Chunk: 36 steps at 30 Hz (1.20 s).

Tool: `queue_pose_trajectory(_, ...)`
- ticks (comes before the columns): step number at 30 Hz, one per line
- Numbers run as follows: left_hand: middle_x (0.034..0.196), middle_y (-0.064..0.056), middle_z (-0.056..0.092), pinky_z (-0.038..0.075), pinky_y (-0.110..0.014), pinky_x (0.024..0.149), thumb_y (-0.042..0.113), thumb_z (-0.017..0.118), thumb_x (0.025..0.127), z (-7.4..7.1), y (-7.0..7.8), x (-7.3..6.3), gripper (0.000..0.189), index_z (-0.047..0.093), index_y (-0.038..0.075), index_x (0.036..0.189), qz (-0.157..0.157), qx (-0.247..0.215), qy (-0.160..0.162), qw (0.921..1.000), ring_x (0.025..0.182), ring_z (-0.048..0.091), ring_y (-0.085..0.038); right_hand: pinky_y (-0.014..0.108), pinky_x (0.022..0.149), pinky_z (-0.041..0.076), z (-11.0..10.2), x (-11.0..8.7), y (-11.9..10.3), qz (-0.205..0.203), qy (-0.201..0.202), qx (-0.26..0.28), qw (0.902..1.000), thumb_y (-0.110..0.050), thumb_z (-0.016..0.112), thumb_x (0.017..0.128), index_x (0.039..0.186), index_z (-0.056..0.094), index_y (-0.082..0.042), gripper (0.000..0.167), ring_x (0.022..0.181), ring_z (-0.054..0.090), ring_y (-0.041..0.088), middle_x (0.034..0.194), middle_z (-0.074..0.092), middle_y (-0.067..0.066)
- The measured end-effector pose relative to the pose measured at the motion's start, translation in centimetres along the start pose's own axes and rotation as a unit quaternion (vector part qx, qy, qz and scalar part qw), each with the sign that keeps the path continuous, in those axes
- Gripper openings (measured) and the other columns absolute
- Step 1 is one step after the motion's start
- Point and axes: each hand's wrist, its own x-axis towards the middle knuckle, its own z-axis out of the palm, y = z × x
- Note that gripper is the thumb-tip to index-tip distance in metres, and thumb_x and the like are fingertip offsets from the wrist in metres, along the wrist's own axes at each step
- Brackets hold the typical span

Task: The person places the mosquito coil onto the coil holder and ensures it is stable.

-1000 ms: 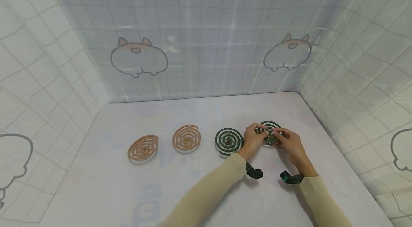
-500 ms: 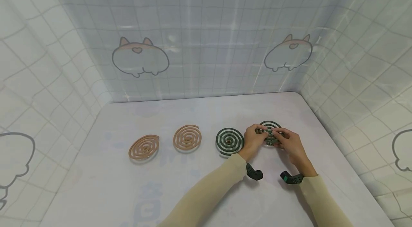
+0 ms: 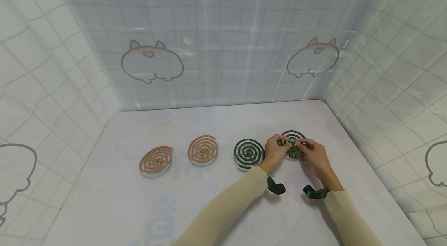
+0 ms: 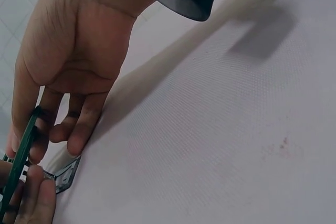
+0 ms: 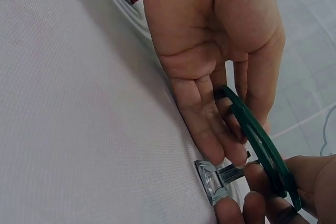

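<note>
At the right of the head view, my left hand [image 3: 276, 149] and right hand [image 3: 314, 156] both pinch a dark green mosquito coil [image 3: 294, 131] near its centre. In the right wrist view the coil [image 5: 262, 148] stands edge-on, with left-hand fingers [image 5: 202, 129] on one side and right-hand fingers [image 5: 304, 177] at its lower part. A small metal coil stand [image 5: 211, 183] sits beneath it, close to the white surface. Fingers hide where stand and coil meet. Just left of my left hand, another green coil [image 3: 249, 140] lies on the table.
Two brown mosquito coils, a tilted one [image 3: 156, 159] and a flatter one [image 3: 203, 149], are to the left on the white table [image 3: 146, 203]. Tiled-pattern walls [image 3: 223, 67] enclose the table at the back and both sides.
Both hands stay at the same coil, with only slight finger movement near its centre. The other coils have not moved on the table.
</note>
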Motion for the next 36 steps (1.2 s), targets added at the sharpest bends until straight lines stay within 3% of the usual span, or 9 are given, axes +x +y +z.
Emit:
queue_pose_trajectory(6,0.085,0.004,0.065,0.048,-0.028,0.068,0.006,0.079,0.09,-0.11,0.26,0.05,0.011,0.076,0.014,0.097,0.002,-0.002,-0.008,1.0,0.075,0.054,-0.007,0.029,0.074,0.061,0.04,0.01,-0.03,-0.002,0.006,0.003,1.0,-0.023,0.063,0.105,0.139,0.059,0.001,0.041,0.081,0.068,0.013,0.122,0.064,0.017)
queue_pose_trajectory(15,0.099,0.001,0.069,0.051,-0.029,0.076,0.006,0.079,0.09,-0.3,0.48,0.06,0.011,0.076,0.012,0.099,-0.005,0.004,-0.015,0.9999,0.085,0.057,-0.007,0.028,0.074,0.061,0.04,0.03,0.03,0.003,0.006,0.01,0.9999,-0.022,0.063,0.105,0.139,0.059,0.001,0.041,0.081,0.068,0.013,0.119,0.065,0.013)
queue_pose_trajectory(20,0.091,0.0,0.067,0.052,-0.029,0.07,0.005,0.08,0.089,-0.26,0.53,0.17,0.011,0.076,0.012,0.098,-0.005,0.0,-0.017,0.9998,0.078,0.057,-0.009,0.028,0.074,0.061,0.16,-0.03,0.01,0.009,0.014,0.012,0.9998,-0.023,0.062,0.106,0.139,0.059,0.0,0.041,0.082,0.067,0.013,0.124,0.064,0.015)
queue_pose_trajectory(28,0.078,-0.002,0.061,0.056,-0.028,0.057,0.003,0.08,0.089,-0.03,0.45,0.47,0.013,0.075,0.011,0.098,-0.01,-0.027,-0.014,0.9995,0.061,0.057,-0.011,0.028,0.074,0.061,0.3,0.02,0.22,0.017,0.023,0.019,0.9994,-0.023,0.064,0.105,0.138,0.06,0.0,0.041,0.08,0.067,0.013,0.114,0.068,0.005)
queue_pose_trajectory(36,0.078,0.003,0.06,0.046,-0.026,0.061,0.005,0.081,0.088,-0.12,0.67,0.4,0.012,0.076,0.012,0.097,-0.012,-0.009,-0.003,0.9999,0.068,0.053,-0.009,0.027,0.074,0.06,0.29,0.11,0.36,0.019,0.022,0.008,0.9995,-0.025,0.064,0.105,0.139,0.061,-0.001,0.042,0.081,0.066,0.014,0.121,0.065,0.013)
